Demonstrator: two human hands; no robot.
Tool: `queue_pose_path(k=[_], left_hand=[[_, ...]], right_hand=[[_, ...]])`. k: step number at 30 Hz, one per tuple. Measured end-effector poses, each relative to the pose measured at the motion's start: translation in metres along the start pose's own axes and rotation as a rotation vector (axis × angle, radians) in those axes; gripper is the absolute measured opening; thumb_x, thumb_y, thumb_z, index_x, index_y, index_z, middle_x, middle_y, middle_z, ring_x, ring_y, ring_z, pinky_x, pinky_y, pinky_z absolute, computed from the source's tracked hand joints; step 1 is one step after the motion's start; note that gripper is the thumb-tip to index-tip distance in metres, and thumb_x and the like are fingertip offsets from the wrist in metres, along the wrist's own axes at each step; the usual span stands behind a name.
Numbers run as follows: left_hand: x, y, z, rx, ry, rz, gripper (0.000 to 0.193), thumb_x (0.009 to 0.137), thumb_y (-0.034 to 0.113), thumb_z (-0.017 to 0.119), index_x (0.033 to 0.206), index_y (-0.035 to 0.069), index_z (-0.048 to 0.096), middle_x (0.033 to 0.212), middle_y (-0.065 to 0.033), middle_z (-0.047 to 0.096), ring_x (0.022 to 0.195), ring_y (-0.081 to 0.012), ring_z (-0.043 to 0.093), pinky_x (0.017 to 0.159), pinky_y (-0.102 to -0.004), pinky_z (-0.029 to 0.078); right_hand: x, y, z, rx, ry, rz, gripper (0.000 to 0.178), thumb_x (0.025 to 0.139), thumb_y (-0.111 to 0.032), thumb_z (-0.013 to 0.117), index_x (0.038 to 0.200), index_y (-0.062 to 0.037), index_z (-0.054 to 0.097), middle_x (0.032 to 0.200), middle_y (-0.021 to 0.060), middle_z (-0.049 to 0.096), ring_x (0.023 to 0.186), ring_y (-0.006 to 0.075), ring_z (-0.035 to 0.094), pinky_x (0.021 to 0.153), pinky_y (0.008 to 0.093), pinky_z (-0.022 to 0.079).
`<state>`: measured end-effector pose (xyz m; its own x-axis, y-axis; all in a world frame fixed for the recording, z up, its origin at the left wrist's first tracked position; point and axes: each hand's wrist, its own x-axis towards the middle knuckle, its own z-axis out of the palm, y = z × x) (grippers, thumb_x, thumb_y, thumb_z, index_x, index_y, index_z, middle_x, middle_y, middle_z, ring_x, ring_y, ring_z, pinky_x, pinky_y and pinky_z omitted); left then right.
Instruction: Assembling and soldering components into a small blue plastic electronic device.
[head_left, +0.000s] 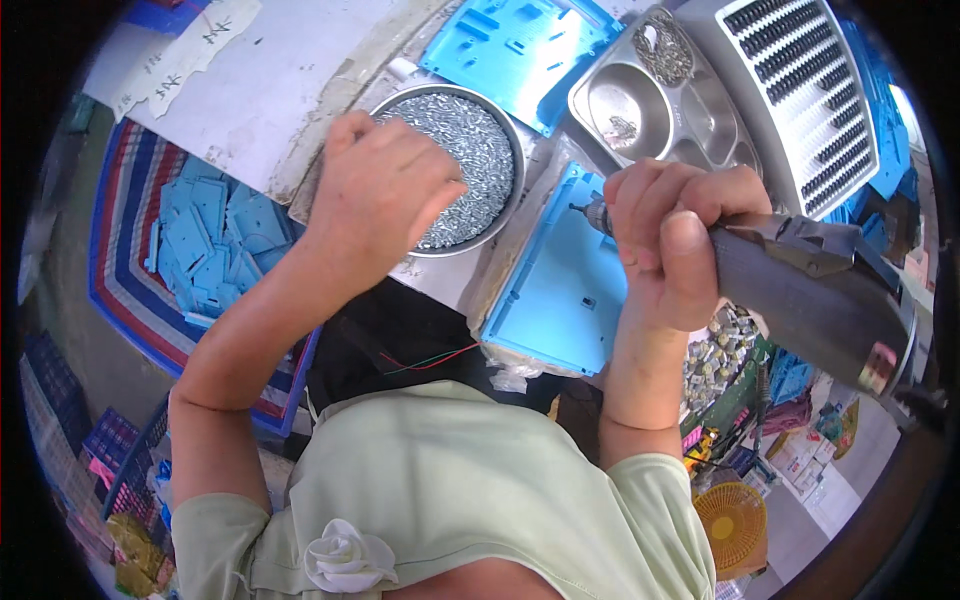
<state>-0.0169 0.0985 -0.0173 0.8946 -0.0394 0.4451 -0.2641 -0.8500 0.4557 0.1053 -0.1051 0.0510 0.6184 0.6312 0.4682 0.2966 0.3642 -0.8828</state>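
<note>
Centrally in the frame, the person's left hand [385, 185] rests over the near edge of a round metal bowl [505, 120] heaped with small silver screws [470, 150]; its fingers curl down into the pile, and whether they pinch a screw cannot be told, since the back of the hand hides the fingertips. To the right, the right hand [670, 240] is clenched around the grey body of a powered screwdriver [800, 285], which runs off toward the right edge of the frame. The tool's tip pokes out at the left of the fist and sits just over the upper edge of a light blue plastic panel [560, 290] lying flat on the bench, right of the bowl and partly beneath the right hand.

Above the bowl, at the upper middle, lies another blue panel [515, 45]. Beside it to the right stands a steel compartment tray [640, 100] with small metal parts in its wells, and further right a grey slotted grille [795, 95]. At the left of the frame, a heap of blue plastic pieces [205, 240] lies on a striped mat [125, 290]. Just below the right hand, a box of small metal fittings [720, 350] shows. At the bottom, the person's pale green shirt [450, 490] fills the view.
</note>
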Motion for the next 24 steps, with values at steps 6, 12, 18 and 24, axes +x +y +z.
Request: queue_pose_path(k=[6, 12, 18, 24], left_hand=[[0.004, 0.034, 0.004, -0.275, 0.031, 0.117, 0.021, 0.077, 0.011, 0.083, 0.092, 0.008, 0.069, 0.087, -0.0045, 0.069, 0.082, -0.0254, 0.064, 0.086, -0.0420, 0.044], [0.002, 0.050, 0.001, -0.279, 0.073, 0.158, 0.027, 0.066, 0.016, 0.087, 0.083, 0.011, 0.067, 0.078, 0.0000, 0.063, 0.081, -0.0197, 0.062, 0.089, -0.0410, 0.044], [0.001, 0.054, -0.004, -0.323, 0.063, 0.202, 0.027, 0.071, 0.012, 0.085, 0.088, 0.007, 0.066, 0.083, -0.0030, 0.068, 0.080, -0.0224, 0.064, 0.087, -0.0432, 0.044], [0.001, 0.056, -0.005, -0.290, 0.022, 0.228, 0.026, 0.069, 0.011, 0.085, 0.085, 0.008, 0.065, 0.081, -0.0023, 0.066, 0.079, -0.0213, 0.063, 0.089, -0.0443, 0.043]], right_hand=[[0.001, -0.048, -0.007, 0.160, -0.088, -0.038, 0.022, 0.100, -0.030, 0.064, 0.111, -0.0144, 0.052, 0.067, -0.0051, 0.056, 0.056, 0.0091, 0.052, 0.057, 0.0288, 0.041], [-0.009, -0.062, 0.007, 0.203, -0.191, -0.017, 0.028, 0.101, -0.041, 0.065, 0.113, -0.0192, 0.052, 0.069, -0.0090, 0.060, 0.057, 0.0065, 0.057, 0.056, 0.0254, 0.041], [-0.014, -0.063, 0.008, 0.197, -0.212, -0.002, 0.028, 0.102, -0.039, 0.063, 0.115, -0.0178, 0.051, 0.067, -0.0080, 0.058, 0.056, 0.0082, 0.055, 0.055, 0.0271, 0.041], [-0.018, -0.067, 0.018, 0.148, -0.185, 0.061, 0.026, 0.103, -0.036, 0.061, 0.114, -0.0159, 0.050, 0.067, -0.0067, 0.057, 0.055, 0.0092, 0.054, 0.056, 0.0291, 0.041]])
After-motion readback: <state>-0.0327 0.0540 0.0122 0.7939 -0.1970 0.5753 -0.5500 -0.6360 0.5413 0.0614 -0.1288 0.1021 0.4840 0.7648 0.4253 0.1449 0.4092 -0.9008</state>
